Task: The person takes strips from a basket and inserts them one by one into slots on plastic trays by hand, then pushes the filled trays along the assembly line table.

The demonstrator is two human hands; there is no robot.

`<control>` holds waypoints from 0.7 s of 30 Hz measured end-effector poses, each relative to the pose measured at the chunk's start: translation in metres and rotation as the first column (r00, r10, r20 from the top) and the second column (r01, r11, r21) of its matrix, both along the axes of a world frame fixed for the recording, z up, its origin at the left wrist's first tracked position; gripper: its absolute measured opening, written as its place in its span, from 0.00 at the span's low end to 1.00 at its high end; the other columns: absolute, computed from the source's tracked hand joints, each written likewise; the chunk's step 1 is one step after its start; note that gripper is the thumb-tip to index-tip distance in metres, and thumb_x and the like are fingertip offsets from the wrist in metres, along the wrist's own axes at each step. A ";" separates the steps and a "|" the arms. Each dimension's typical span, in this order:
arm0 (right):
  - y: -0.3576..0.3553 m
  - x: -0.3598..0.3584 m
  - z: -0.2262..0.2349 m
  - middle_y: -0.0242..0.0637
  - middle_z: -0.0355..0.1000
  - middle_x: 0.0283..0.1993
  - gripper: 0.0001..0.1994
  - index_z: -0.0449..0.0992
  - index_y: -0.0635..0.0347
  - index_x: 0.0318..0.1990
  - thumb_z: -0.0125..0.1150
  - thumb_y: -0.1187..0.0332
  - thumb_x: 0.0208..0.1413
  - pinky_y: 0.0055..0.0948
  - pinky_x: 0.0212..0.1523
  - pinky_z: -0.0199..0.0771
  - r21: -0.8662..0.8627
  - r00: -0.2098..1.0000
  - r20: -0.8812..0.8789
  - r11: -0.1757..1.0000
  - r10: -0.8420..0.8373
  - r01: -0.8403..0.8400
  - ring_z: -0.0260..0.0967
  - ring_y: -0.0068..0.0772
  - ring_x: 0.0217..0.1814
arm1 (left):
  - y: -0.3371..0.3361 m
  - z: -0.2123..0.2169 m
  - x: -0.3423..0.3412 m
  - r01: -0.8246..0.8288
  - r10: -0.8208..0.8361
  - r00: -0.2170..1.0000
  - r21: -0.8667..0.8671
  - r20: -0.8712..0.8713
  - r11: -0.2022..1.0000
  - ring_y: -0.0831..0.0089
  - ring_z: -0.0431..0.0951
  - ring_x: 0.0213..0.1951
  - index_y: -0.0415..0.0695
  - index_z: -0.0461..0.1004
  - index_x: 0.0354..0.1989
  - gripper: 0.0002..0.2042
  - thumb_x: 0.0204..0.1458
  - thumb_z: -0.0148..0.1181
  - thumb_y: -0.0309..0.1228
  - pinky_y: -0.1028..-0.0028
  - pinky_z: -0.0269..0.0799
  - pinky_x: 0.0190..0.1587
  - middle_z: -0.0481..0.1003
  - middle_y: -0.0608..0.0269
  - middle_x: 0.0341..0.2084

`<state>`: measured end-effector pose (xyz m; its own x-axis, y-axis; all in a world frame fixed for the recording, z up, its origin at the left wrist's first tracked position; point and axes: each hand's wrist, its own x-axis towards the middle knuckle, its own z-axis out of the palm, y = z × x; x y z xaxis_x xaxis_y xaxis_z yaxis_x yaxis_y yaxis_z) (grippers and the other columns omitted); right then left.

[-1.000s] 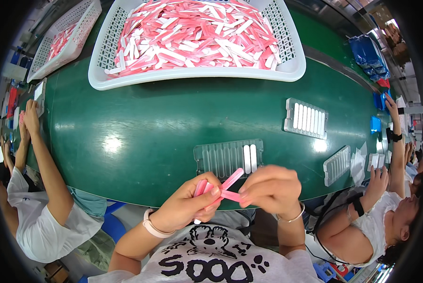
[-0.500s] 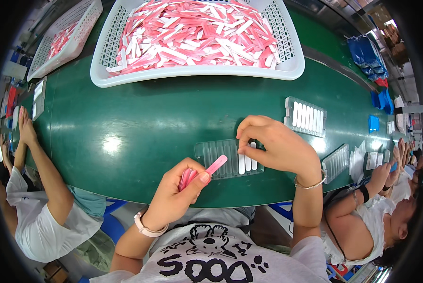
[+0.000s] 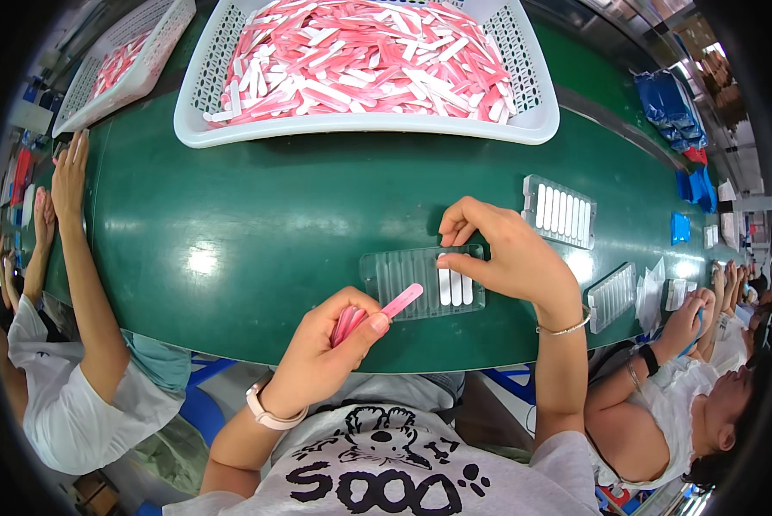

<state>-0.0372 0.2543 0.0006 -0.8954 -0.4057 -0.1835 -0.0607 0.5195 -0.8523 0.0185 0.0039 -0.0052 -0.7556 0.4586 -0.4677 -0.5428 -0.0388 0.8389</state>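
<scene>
While the person sat at a green desk (image 3: 274, 198), seen from above in the head view, the left hand (image 3: 343, 331) was closed around a small bundle of pink sticks (image 3: 403, 301). One of them stuck out past the thumb, pointing up and to the right, over the near edge of a clear tray (image 3: 386, 275).

That tray lay flat just ahead of the hands. Three white sticks (image 3: 455, 288) stood side by side at its right end; the slots to their left were bare. Over this end was the right hand (image 3: 510, 254), fingers curled, a gap between them and the thumb. The thumb's tip was at the upper end of the leftmost white stick; whether it touched could not be told.

Farther right lay a second tray (image 3: 530, 187) with a row of white sticks, and nearer the desk's edge a third tray (image 3: 611, 298). Across the far side stood a white basket (image 3: 360, 126), heaped with pink and white sticks. A smaller-looking basket (image 3: 149, 76) stood to its left. Co-workers sat on both sides.
</scene>
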 end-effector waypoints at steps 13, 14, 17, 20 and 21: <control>-0.033 0.059 0.015 0.37 0.77 0.33 0.10 0.81 0.61 0.34 0.72 0.75 0.42 0.26 0.33 0.72 -0.231 0.945 -0.243 0.959 -0.221 0.165 0.73 0.30 0.31 | 0.007 -0.005 0.004 0.037 -0.053 0.974 -0.079 -0.219 0.996 0.89 0.55 0.16 0.42 0.70 0.36 0.04 0.61 0.54 0.29 0.83 0.51 0.18 0.60 0.77 0.16; -0.034 0.062 0.013 0.37 0.77 0.33 0.09 0.80 0.62 0.34 0.70 0.77 0.42 0.27 0.34 0.72 -0.258 0.924 -0.271 0.945 -0.271 0.201 0.74 0.31 0.32 | 0.007 -0.005 0.004 0.039 -0.056 0.974 -0.079 -0.218 0.996 0.89 0.55 0.16 0.42 0.70 0.36 0.04 0.61 0.54 0.29 0.83 0.51 0.18 0.60 0.77 0.16; -0.035 0.067 0.004 0.37 0.77 0.34 0.08 0.79 0.62 0.32 0.64 0.82 0.43 0.28 0.35 0.72 -0.331 0.850 -0.331 0.894 -0.410 0.302 0.74 0.33 0.33 | 0.010 0.000 0.005 0.037 -0.046 0.980 -0.047 -0.194 0.998 0.89 0.56 0.18 0.41 0.70 0.39 0.05 0.62 0.53 0.30 0.83 0.51 0.19 0.62 0.75 0.18; -0.024 0.065 -0.007 0.34 0.78 0.40 0.10 0.77 0.59 0.32 0.65 0.81 0.39 0.31 0.38 0.65 -0.006 0.622 -0.743 0.932 -0.247 0.364 0.74 0.33 0.38 | 0.009 0.003 0.002 -0.103 0.105 0.994 0.039 -0.030 0.994 0.87 0.56 0.19 0.41 0.69 0.43 0.05 0.61 0.50 0.27 0.83 0.51 0.20 0.63 0.71 0.21; -0.025 0.067 -0.010 0.34 0.78 0.40 0.10 0.77 0.59 0.32 0.65 0.81 0.39 0.31 0.38 0.65 -0.006 0.623 -0.742 0.932 -0.247 0.363 0.74 0.33 0.38 | 0.004 0.003 0.000 -0.117 0.105 0.989 0.116 0.101 0.986 0.87 0.57 0.21 0.41 0.68 0.44 0.06 0.62 0.50 0.26 0.83 0.53 0.22 0.64 0.71 0.23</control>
<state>0.0300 0.2298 -0.0096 -0.8322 -0.1079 0.5439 -0.4401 0.7252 -0.5295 0.0185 0.0078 -0.0017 -0.7599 0.4324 -0.4854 -0.6062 -0.2018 0.7693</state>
